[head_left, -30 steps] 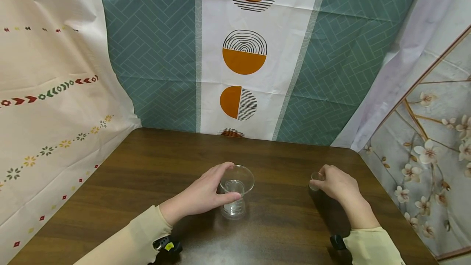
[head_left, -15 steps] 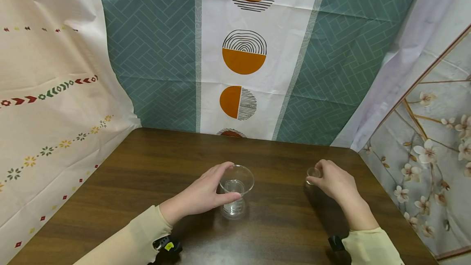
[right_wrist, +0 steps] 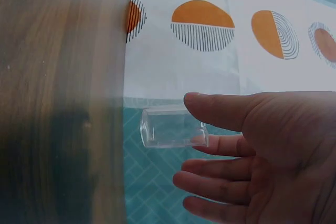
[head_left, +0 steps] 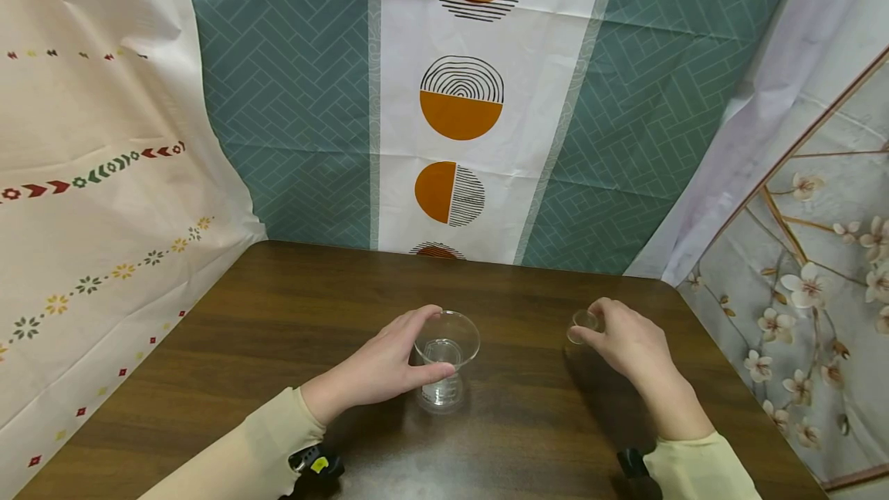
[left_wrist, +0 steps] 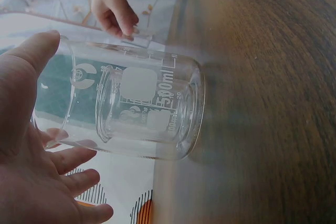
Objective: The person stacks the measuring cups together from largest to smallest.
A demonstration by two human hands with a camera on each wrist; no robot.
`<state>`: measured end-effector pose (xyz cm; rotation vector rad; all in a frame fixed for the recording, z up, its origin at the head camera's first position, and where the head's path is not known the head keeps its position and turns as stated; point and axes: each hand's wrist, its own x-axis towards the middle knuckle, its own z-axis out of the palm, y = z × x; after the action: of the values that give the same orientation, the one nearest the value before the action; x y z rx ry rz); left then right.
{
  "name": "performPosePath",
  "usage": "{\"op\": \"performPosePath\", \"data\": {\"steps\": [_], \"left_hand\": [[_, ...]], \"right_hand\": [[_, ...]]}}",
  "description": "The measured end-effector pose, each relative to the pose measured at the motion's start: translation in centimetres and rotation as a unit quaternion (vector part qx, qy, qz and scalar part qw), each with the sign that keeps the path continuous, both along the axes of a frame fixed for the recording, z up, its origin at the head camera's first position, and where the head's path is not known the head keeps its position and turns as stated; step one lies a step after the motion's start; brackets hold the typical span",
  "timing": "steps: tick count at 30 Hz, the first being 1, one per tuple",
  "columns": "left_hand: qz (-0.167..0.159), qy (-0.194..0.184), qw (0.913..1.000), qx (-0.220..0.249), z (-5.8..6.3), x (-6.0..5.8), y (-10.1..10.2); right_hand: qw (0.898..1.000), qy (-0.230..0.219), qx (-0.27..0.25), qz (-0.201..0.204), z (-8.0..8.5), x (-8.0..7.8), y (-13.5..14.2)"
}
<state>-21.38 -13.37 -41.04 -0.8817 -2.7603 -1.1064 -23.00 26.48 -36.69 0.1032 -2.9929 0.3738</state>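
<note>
A large clear glass beaker [head_left: 444, 400], marked 500ml in the left wrist view, stands upright on the table. A smaller beaker [left_wrist: 157, 121] with white markings sits inside it. My left hand [head_left: 392, 361] holds the large beaker at its rim, with the thumb [left_wrist: 44, 48] on one side and fingers on the other. Off to the right, my right hand [head_left: 632, 338] pinches a tiny clear glass beaker [right_wrist: 170, 128] between thumb and index finger. The right wrist view shows it raised a little above the table, with the other fingers loosely extended below.
The dark wooden table [head_left: 292, 315] ends at a green and white patterned curtain [head_left: 292, 114]. A cream cloth [head_left: 118, 199] hangs along the left side and a floral cloth [head_left: 799, 315] along the right.
My right hand has lifted the tiny beaker and moved it slightly to the left and away. The left hand and the large beaker have stayed still.
</note>
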Motion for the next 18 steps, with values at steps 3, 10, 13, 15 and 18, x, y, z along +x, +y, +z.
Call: {"op": "performPosePath", "data": {"steps": [3, 10, 13, 15, 18], "left_hand": [[0.0, 0.0, 1.0, 0.0, 0.0, 0.0, 0.0], [0.0, -0.002, 1.0, 0.0, 0.1, 0.0, 0.1], [0.0, -0.004, 1.0, 0.0, 0.1, 0.1, 0.1], [0.0, -0.004, 1.0, 0.0, 0.1, 0.1, 0.0], [0.001, -0.005, 1.0, 0.0, 0.1, 0.1, 0.0]], "right_hand": [[1.0, 0.007, -0.002, 0.004, 0.2, 0.2, -0.3], [0.999, 0.029, -0.003, 0.019, 0.5, 0.6, -1.1], [0.999, 0.039, -0.004, 0.026, 0.6, 0.8, -1.4], [0.999, 0.043, -0.005, 0.029, 0.7, 0.9, -1.6], [0.998, 0.047, -0.007, 0.035, 0.8, 0.9, -1.9]]}}
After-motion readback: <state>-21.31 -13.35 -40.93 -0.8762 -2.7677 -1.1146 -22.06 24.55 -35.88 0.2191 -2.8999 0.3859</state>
